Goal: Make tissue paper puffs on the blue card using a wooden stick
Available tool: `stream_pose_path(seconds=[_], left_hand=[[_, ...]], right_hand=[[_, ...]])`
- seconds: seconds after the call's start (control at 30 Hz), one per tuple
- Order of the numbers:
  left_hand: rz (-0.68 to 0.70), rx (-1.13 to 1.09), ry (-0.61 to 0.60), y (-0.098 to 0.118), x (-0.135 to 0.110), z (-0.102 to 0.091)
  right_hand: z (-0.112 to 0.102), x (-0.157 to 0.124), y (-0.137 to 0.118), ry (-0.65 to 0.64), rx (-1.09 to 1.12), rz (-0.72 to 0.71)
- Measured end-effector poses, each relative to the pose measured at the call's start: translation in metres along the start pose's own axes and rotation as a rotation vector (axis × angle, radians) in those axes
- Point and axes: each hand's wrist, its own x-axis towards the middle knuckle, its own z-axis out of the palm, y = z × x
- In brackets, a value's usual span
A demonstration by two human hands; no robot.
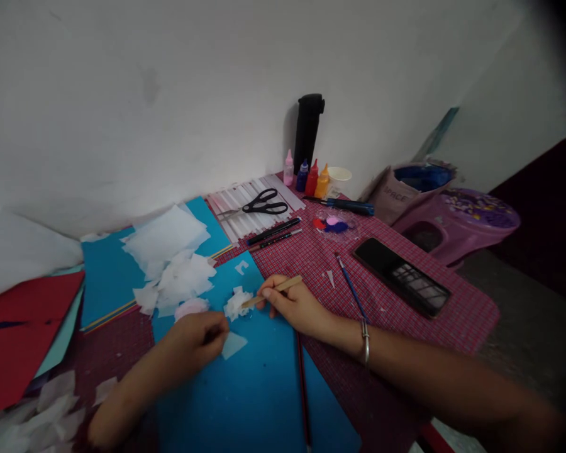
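My right hand (296, 306) grips a thin wooden stick (274, 291) whose tip presses into a small bunch of white tissue paper (236, 302) on a blue sheet (259, 384). Close to the left of that bunch, my left hand (195, 343) rests on the same sheet with its fingers curled, pinching a small white paper piece (233, 345) at its edge. A pale pink tissue wad (191, 307) lies just above the left hand. A metal bangle sits on my right wrist.
Loose white tissue squares (170, 255) lie on a second blue sheet. Farther back are scissors (263, 203) on white strips, pens, small paint bottles (311, 178), a palette (332, 224), a black flask (308, 129), a paintbrush (351, 287) and a phone (400, 275). Red paper (19, 327) lies left.
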Motion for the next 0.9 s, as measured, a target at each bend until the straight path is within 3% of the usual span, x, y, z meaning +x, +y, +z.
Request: stream_pose_path(seconds=[0.3,0.5,0.7,0.9], left_hand=[[-0.114,-0.007,0.209,0.012,0.017,0.008],[-0.086,0.015,0.265,0.01,0.017,0.008],[-0.066,-0.012,0.272,0.009,0.018,0.01],[-0.074,-0.034,0.325,0.006,0.019,0.013]], right_hand=[[-0.001,0.001,-0.001,0.0,0.029,0.035],[-0.005,-0.01,-0.005,0.127,0.148,-0.067],[-0.003,-0.019,-0.007,-0.051,-0.122,-0.203],[-0.001,-0.016,0.0,-0.025,-0.211,-0.228]])
